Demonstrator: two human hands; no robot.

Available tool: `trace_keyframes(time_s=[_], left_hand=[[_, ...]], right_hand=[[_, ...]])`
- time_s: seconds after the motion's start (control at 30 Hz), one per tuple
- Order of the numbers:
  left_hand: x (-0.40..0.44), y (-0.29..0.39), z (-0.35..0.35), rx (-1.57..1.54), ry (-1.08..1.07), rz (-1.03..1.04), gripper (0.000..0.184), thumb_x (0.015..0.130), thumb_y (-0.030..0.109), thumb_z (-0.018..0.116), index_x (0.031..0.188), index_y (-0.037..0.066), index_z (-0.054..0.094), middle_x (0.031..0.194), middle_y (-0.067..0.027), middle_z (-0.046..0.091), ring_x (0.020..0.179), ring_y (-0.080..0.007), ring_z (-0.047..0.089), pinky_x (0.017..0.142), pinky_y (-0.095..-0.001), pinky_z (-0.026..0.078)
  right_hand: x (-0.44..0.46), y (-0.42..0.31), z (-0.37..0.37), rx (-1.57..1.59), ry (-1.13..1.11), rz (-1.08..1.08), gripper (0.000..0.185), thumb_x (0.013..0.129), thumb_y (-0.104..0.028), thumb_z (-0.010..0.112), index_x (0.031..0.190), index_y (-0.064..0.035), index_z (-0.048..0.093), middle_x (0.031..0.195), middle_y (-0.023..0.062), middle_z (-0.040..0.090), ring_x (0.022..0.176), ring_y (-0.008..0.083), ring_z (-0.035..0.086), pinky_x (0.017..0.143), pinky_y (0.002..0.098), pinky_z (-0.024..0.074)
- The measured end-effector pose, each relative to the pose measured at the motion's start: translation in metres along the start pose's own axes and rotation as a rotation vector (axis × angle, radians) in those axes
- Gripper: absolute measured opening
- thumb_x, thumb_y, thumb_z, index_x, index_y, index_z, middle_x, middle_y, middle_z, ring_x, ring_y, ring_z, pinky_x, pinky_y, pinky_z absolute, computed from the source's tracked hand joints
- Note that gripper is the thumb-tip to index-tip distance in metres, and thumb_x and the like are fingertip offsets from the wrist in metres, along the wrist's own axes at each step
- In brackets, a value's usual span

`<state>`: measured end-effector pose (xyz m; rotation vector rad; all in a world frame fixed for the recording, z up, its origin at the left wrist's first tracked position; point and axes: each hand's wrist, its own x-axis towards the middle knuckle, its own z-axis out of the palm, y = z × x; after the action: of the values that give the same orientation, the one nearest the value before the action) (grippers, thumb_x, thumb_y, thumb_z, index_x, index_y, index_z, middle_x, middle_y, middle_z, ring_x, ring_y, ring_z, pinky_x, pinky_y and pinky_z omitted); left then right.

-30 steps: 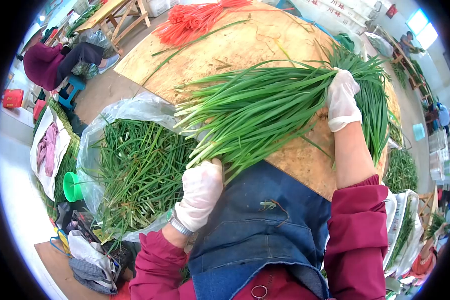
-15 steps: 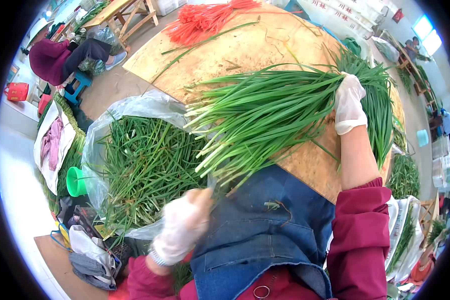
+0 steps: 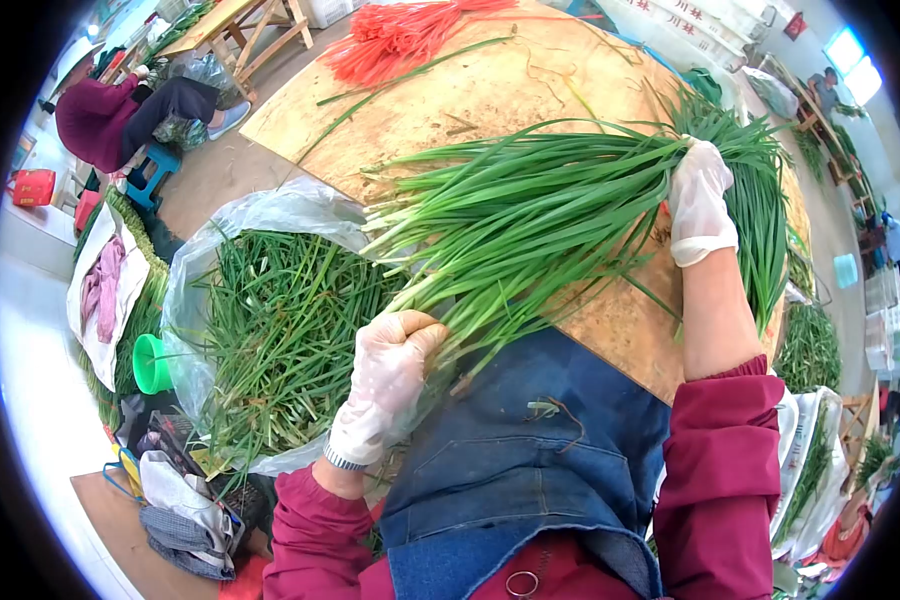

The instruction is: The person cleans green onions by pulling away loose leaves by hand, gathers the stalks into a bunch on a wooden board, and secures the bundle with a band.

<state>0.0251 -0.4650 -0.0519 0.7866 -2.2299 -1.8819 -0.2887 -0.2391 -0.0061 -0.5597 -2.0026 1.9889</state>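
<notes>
A large bunch of long green stalks [image 3: 540, 210] lies across the wooden board, its pale ends pointing left over the edge. My right hand [image 3: 702, 200], in a whitish glove, is wrapped round the leafy part of the bunch at the right. At the pale ends, my left hand [image 3: 388, 370], also gloved, is closed with thumb and forefinger pressed together; what it pinches is too small to name. Below and left of the bunch, a clear plastic bag [image 3: 192, 290] holds loose green leaves [image 3: 280, 340].
Red strips [image 3: 390, 45] lie on the far part of the wooden board [image 3: 450, 100]. A green cup [image 3: 151, 364] stands left of the bag. A seated person [image 3: 100, 120] is at the upper left. White crates [image 3: 685, 30] are at the back.
My left hand moved down and left from the pale ends, then came back up to them, its fingers now pinched. My right hand has stayed on the bunch.
</notes>
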Motion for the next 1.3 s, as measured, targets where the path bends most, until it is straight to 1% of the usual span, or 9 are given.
trace_keyframes(time_s=[0.13, 0.37, 0.43, 0.57, 0.6, 0.9, 1.1, 1.2, 1.3], left_hand=[[-0.007, -0.006, -0.012, 0.602, 0.126, 0.453, 0.007, 0.078, 0.004, 0.062, 0.079, -0.002, 0.066, 0.072, -0.0103, 0.065, 0.06, -0.02, 0.06, 0.057, -0.0287, 0.047], [-0.064, -0.065, -0.147, 1.631, 0.265, 0.121, 0.008, 0.073, 0.011, 0.064, 0.072, 0.007, 0.057, 0.067, -0.0092, 0.054, 0.06, -0.0246, 0.057, 0.054, -0.0371, 0.044], [-0.074, -0.045, -0.117, 1.457, 0.334, 0.49, 0.012, 0.073, 0.011, 0.064, 0.083, 0.008, 0.058, 0.079, -0.0093, 0.056, 0.077, -0.0251, 0.056, 0.069, -0.039, 0.044], [-0.055, 0.007, -0.027, 0.94, 0.06, 0.647, 0.022, 0.077, 0.01, 0.064, 0.098, 0.004, 0.061, 0.084, -0.0103, 0.063, 0.08, -0.0258, 0.059, 0.076, -0.0366, 0.044], [-0.041, 0.008, -0.008, 0.965, 0.096, 0.638, 0.021, 0.078, 0.011, 0.063, 0.097, 0.002, 0.061, 0.082, -0.0112, 0.063, 0.077, -0.0264, 0.06, 0.073, -0.0368, 0.045], [0.006, -0.006, 0.006, -0.214, -0.151, -0.12, 0.017, 0.085, 0.01, 0.057, 0.094, -0.001, 0.065, 0.074, -0.0076, 0.062, 0.061, -0.0112, 0.055, 0.057, -0.0253, 0.044], [0.012, 0.02, -0.01, 0.508, 0.172, 0.62, 0.008, 0.077, 0.006, 0.063, 0.084, 0.002, 0.064, 0.075, -0.0118, 0.059, 0.071, -0.0283, 0.059, 0.063, -0.0337, 0.046], [0.005, 0.039, -0.014, 0.501, 0.079, 0.531, 0.012, 0.075, 0.004, 0.064, 0.087, 0.001, 0.065, 0.074, -0.0101, 0.058, 0.071, -0.0245, 0.057, 0.064, -0.0316, 0.045], [0.005, 0.045, -0.02, 0.334, -0.08, 0.417, 0.018, 0.076, 0.003, 0.064, 0.093, -0.001, 0.065, 0.077, -0.0046, 0.06, 0.071, -0.0147, 0.055, 0.064, -0.0273, 0.043]], right_hand=[[0.011, -0.001, -0.012, -1.089, -0.119, -0.465, 0.013, 0.084, -0.021, 0.059, 0.084, -0.0085, 0.063, 0.075, 0.0051, 0.063, 0.065, 0.0199, 0.06, 0.057, 0.0323, 0.0455], [0.01, 0.002, -0.007, -1.304, -0.093, -0.549, 0.015, 0.081, -0.024, 0.062, 0.087, -0.0118, 0.066, 0.08, 0.0058, 0.067, 0.074, 0.0216, 0.066, 0.06, 0.0326, 0.0481], [0.0, -0.007, -0.007, -1.417, -0.07, -0.618, 0.015, 0.08, -0.024, 0.063, 0.087, -0.0122, 0.067, 0.081, 0.0064, 0.067, 0.076, 0.0219, 0.066, 0.061, 0.0326, 0.0485], [0.027, 0.002, -0.006, -0.226, -0.25, 0.016, 0.018, 0.082, -0.022, 0.061, 0.086, -0.0056, 0.067, 0.081, 0.0069, 0.068, 0.073, 0.0205, 0.064, 0.061, 0.0322, 0.0471], [0.042, 0.012, -0.008, -0.897, -0.194, -0.384, 0.018, 0.085, -0.018, 0.057, 0.083, -0.0019, 0.066, 0.076, 0.0072, 0.065, 0.067, 0.019, 0.06, 0.06, 0.0307, 0.0458], [0.025, 0.01, -0.009, -0.704, -0.109, -0.43, 0.018, 0.086, -0.016, 0.054, 0.079, -0.0034, 0.064, 0.073, 0.0091, 0.062, 0.062, 0.0184, 0.056, 0.058, 0.0301, 0.0441], [-0.014, -0.021, 0.014, 0.41, 0.117, 0.153, 0.012, 0.081, -0.002, 0.054, 0.088, 0.0068, 0.052, 0.085, 0.0166, 0.062, 0.067, 0.0271, 0.061, 0.061, 0.0368, 0.0504], [-0.001, -0.015, 0.012, 0.425, 0.039, 0.128, 0.015, 0.086, -0.017, 0.055, 0.074, -0.0084, 0.058, 0.067, 0.003, 0.054, 0.057, 0.0169, 0.049, 0.054, 0.0307, 0.0408], [-0.019, -0.021, -0.005, 0.484, -0.183, 0.037, 0.009, 0.082, -0.007, 0.055, 0.083, 0.0016, 0.054, 0.078, 0.0119, 0.059, 0.064, 0.024, 0.057, 0.058, 0.0352, 0.0472]])
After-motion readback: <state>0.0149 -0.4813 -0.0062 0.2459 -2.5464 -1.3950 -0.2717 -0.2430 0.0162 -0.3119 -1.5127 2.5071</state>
